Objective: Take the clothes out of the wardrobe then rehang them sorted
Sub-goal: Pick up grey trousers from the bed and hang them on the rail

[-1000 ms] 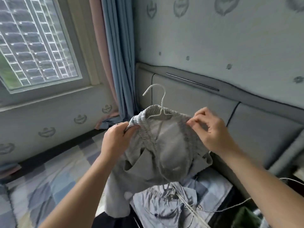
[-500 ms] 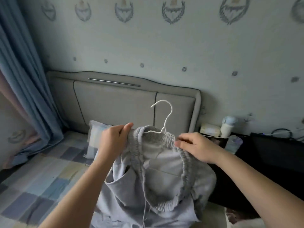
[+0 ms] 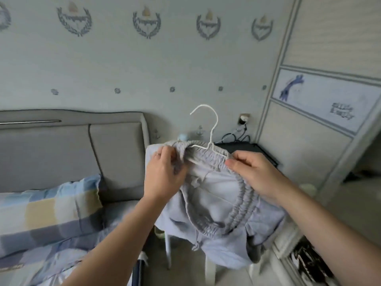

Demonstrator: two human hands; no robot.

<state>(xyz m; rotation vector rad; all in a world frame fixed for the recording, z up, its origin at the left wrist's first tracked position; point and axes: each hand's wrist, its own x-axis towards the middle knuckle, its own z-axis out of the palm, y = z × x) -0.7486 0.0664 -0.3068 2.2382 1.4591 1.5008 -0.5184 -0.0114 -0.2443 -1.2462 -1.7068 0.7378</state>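
Left hand (image 3: 162, 176) has its fingers curled round the left end of the elastic waistband (image 3: 243, 205), bunching it up. Right hand (image 3: 255, 172) is pinching the other end, right where the wire shoulder pokes out. So both hands are full and neither is spread open.

What they're holding is a pair of grey sweatpants (image 3: 216, 188). Could be shorts, honestly, since the legs drop out of the bottom of the view. It's up in the air at chest height, with the back of the waistband draped over a white wire hanger (image 3: 210, 143) whose hook sticks up free between the hands. The front of the waistband sags open towards the camera.

My read is that this is the rehanging half of the job: getting the waistband seated on the hanger arms. The wardrobe (image 3: 305, 145) is just off to the right, with the padded headboard (image 3: 51, 149) and checked bedding (image 3: 47, 205) on the left.

Next up, I'd guess: square the waistband so it won't slide off, free one hand to take the hook, then swing right to the wardrobe rail. That rail isn't in shot.
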